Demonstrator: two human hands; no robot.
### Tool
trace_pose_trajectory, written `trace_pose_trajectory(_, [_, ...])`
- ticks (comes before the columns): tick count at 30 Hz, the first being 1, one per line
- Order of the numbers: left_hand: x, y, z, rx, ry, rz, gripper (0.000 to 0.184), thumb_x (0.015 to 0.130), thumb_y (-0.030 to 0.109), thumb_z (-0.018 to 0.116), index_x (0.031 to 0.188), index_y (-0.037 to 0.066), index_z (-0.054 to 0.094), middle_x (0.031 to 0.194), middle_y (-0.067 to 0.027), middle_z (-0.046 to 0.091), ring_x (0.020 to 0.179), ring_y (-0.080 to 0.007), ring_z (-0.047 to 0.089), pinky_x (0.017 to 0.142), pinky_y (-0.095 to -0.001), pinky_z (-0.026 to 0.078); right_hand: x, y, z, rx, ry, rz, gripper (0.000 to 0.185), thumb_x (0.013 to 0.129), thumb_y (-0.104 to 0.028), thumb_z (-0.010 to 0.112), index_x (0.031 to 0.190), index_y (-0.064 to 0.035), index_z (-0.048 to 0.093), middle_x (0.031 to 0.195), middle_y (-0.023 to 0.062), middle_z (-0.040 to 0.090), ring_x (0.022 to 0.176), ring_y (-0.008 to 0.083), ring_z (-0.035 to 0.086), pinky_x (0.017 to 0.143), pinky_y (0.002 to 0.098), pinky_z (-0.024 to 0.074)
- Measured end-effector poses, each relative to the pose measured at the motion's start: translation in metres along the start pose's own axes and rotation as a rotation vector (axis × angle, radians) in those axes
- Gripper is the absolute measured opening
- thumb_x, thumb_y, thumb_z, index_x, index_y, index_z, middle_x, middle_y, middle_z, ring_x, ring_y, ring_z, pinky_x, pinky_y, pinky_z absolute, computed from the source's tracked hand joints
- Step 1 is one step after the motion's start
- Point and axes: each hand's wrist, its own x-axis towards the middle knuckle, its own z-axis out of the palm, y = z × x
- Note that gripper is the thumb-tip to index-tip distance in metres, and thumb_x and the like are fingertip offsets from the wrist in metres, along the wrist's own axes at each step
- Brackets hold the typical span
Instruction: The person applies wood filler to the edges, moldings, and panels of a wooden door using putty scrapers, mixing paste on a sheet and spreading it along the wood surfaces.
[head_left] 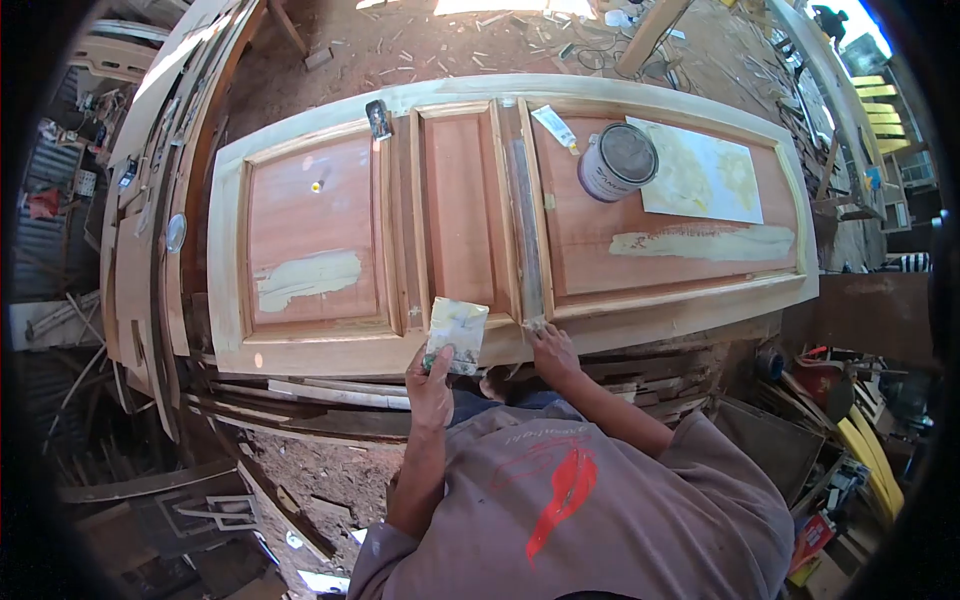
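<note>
A panelled wooden door (465, 190) lies flat in front of me, with cream filler smeared on its left and right panels. My left hand (432, 388) holds a small square board (458, 332) with pale filler on it, above the door's near edge. Against the near rail, my right hand (553, 355) is closed round a small thing at its fingertips, too small to name. On the right panel stand a metal can (618, 163), a white tube (554, 130) and a white sheet (695, 172) stained yellow. A small yellow cap (317, 187) lies on the left panel.
A dark phone-like object (378, 120) rests on the door's far edge. Long planks (140, 270) stand at the left, and more timber lies under the near edge. Wood scraps litter the floor (400, 45). Yellow pieces (868, 455) and clutter are at the lower right.
</note>
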Motion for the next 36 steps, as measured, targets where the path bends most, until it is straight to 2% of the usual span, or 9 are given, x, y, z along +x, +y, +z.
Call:
trace_pose_trajectory(5, [-0.003, 0.0, -0.002, 0.044, 0.016, -0.017, 0.027, 0.102, 0.012, 0.07, 0.127, 0.002, 0.07, 0.112, -0.0032, 0.075, 0.094, -0.0108, 0.071, 0.081, -0.0298, 0.06, -0.003, -0.008, -0.007, 0.013, -0.12, 0.029, 0.042, 0.09, -0.009, 0.059, 0.131, -0.0049, 0.067, 0.126, 0.0141, 0.07, 0.12, 0.0334, 0.064, 0.101, 0.0464, 0.0505])
trace_pose_trajectory(11, [0.005, 0.01, 0.003, 0.029, 0.03, -0.013, 0.029, 0.103, 0.014, 0.071, 0.128, 0.001, 0.069, 0.113, -0.0039, 0.075, 0.097, -0.0116, 0.071, 0.085, -0.0288, 0.058, -0.013, -0.017, -0.029, 0.039, -0.309, 0.016, 0.04, 0.088, -0.009, 0.059, 0.127, -0.0059, 0.07, 0.118, 0.0159, 0.071, 0.116, 0.0346, 0.065, 0.099, 0.049, 0.0506])
trace_pose_trajectory(14, [0.014, 0.015, 0.0, -0.001, 0.007, 0.016, 0.03, 0.103, 0.014, 0.07, 0.13, 0.0, 0.069, 0.115, -0.005, 0.075, 0.1, -0.0123, 0.071, 0.088, -0.0292, 0.058, 0.007, -0.014, -0.063, 0.119, -0.226, 0.118, 0.044, 0.087, -0.006, 0.057, 0.129, -0.0094, 0.071, 0.119, 0.018, 0.071, 0.117, 0.0365, 0.064, 0.1, 0.0515, 0.0499])
trace_pose_trajectory(18, [0.036, 0.01, -0.018, 0.013, 0.046, -0.071, 0.031, 0.103, 0.012, 0.07, 0.131, 0.0, 0.068, 0.116, -0.006, 0.075, 0.101, -0.0137, 0.072, 0.088, -0.0311, 0.059, 0.105, 0.016, -0.088, 0.299, 0.098, 0.156, 0.05, 0.086, 0.0, 0.056, 0.134, -0.0104, 0.07, 0.121, 0.0223, 0.07, 0.12, 0.0411, 0.062, 0.103, 0.0521, 0.0475])
trace_pose_trajectory(20, [0.049, 0.012, -0.022, 0.027, 0.032, -0.082, 0.03, 0.103, 0.011, 0.069, 0.131, -0.001, 0.068, 0.117, -0.0061, 0.075, 0.101, -0.0144, 0.072, 0.088, -0.0319, 0.059, 0.173, 0.04, -0.089, 0.075, 0.275, 0.004, 0.047, 0.088, -0.002, 0.055, 0.132, -0.0099, 0.07, 0.121, 0.0221, 0.072, 0.118, 0.0407, 0.064, 0.102, 0.0511, 0.05])
trace_pose_trajectory(24, [0.078, 0.024, -0.031, 0.07, -0.028, -0.125, 0.028, 0.103, 0.011, 0.069, 0.129, -0.001, 0.068, 0.115, -0.0063, 0.075, 0.099, -0.0147, 0.072, 0.086, -0.0327, 0.06, 0.293, 0.091, -0.089, 0.072, 0.331, -0.056, 0.036, 0.09, -0.007, 0.056, 0.121, -0.0076, 0.075, 0.111, 0.021, 0.076, 0.107, 0.0394, 0.071, 0.093, 0.052, 0.056])
trace_pose_trajectory(31, [0.111, 0.044, -0.051, 0.101, -0.035, -0.141, 0.026, 0.104, 0.01, 0.066, 0.128, -0.002, 0.068, 0.114, -0.0073, 0.075, 0.098, -0.0151, 0.073, 0.088, -0.0332, 0.06, 0.4, 0.114, -0.093, -0.16, 0.24, -0.026, 0.024, 0.095, -0.015, 0.054, 0.098, -0.0076, 0.076, 0.101, 0.0168, 0.078, 0.099, 0.036, 0.075, 0.089, 0.0498, 0.0571])
trace_pose_trajectory(34, [0.119, 0.053, -0.056, 0.119, -0.023, -0.154, 0.027, 0.105, 0.01, 0.065, 0.128, -0.002, 0.068, 0.114, -0.0078, 0.075, 0.099, -0.0154, 0.073, 0.089, -0.0335, 0.059, 0.407, 0.104, -0.099, -0.088, 0.138, 0.026, 0.022, 0.094, -0.012, 0.055, 0.104, -0.0058, 0.074, 0.111, 0.0177, 0.076, 0.111, 0.0373, 0.071, 0.098, 0.051, 0.054])
trace_pose_trajectory(36, [0.122, 0.054, -0.06, 0.126, -0.016, -0.168, 0.027, 0.105, 0.009, 0.065, 0.129, -0.002, 0.068, 0.114, -0.0081, 0.075, 0.101, -0.0156, 0.073, 0.09, -0.0336, 0.059, 0.402, 0.101, -0.105, -0.115, 0.071, 0.036, 0.023, 0.094, -0.013, 0.055, 0.102, -0.0045, 0.075, 0.109, 0.0192, 0.076, 0.109, 0.0382, 0.072, 0.095, 0.0511, 0.0555])
